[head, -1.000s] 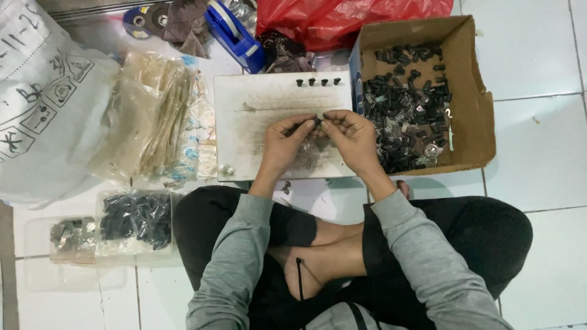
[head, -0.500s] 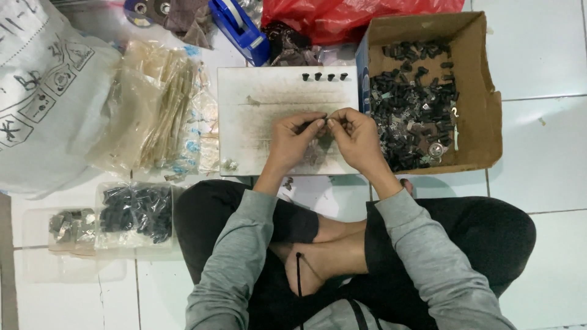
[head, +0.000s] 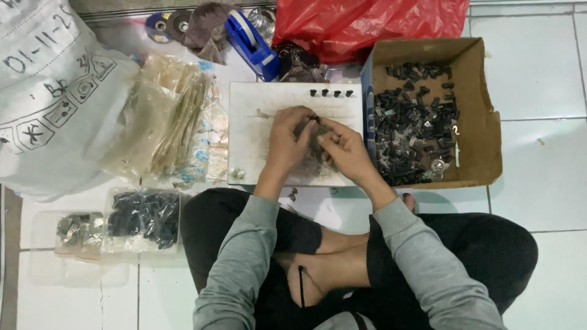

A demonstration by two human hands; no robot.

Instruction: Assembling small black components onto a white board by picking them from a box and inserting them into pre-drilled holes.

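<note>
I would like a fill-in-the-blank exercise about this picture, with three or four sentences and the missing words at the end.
1. The left hand and the right hand meet above a white ____.
2. The loose small black parts lie inside a brown cardboard ____.
3. At the board's far edge stand ____ small black pieces in a row.
4. The plastic bag behind the board is ____ in colour.

Missing words: board; box; four; red

red plastic bag point(head: 367, 24), blue tape dispenser point(head: 251, 41), brown cardboard box point(head: 483, 146) of black parts point(head: 409, 128), scuffed white board point(head: 257, 153), grey sleeves point(head: 238, 263), white sack point(head: 55, 98) with black markings.
</note>
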